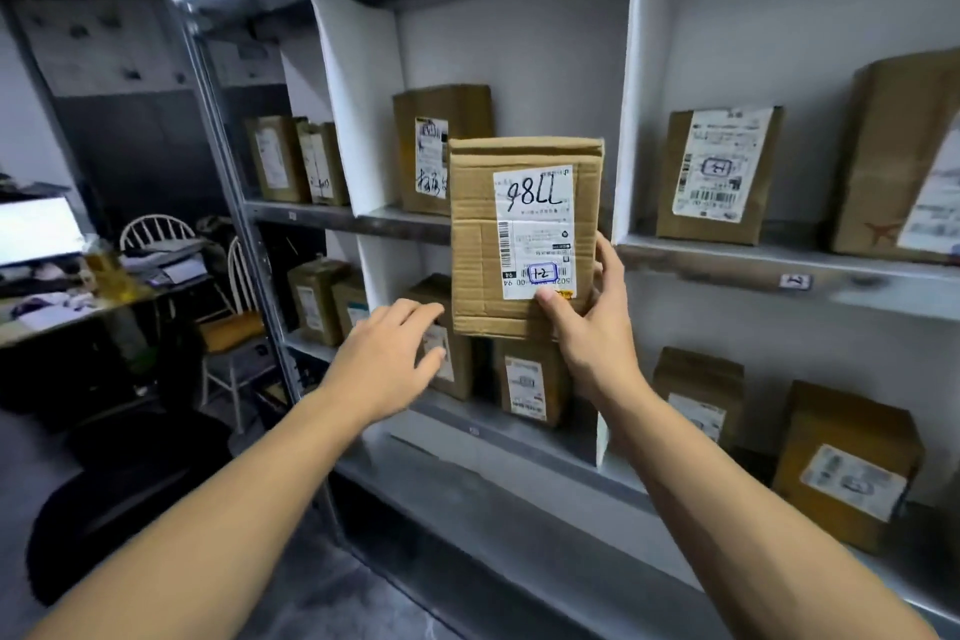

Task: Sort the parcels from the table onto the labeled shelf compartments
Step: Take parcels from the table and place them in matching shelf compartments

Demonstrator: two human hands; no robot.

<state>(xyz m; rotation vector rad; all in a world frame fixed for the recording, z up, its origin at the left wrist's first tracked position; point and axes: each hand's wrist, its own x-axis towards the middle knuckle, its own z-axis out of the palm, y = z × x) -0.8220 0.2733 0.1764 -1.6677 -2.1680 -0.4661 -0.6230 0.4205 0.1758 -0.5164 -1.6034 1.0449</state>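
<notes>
My right hand (592, 327) grips a flat brown cardboard parcel (478, 234) by its lower right corner, thumb on the white shipping label. The label is upside down, with handwritten digits and a blue boxed mark. The parcel is held upright in front of the metal shelf (374, 221), at the level of the upper board and just left of a white divider (641, 83). My left hand (387, 359) hovers lower left of the parcel, fingers loosely spread, holding nothing.
Several labelled cardboard boxes stand in the compartments: one (441, 146) behind the held parcel, one (717, 174) in the right compartment, others on the lower board (530, 387). A small tag (795, 282) marks the shelf edge. White chairs (156, 231) and a cluttered desk (62, 307) stand left.
</notes>
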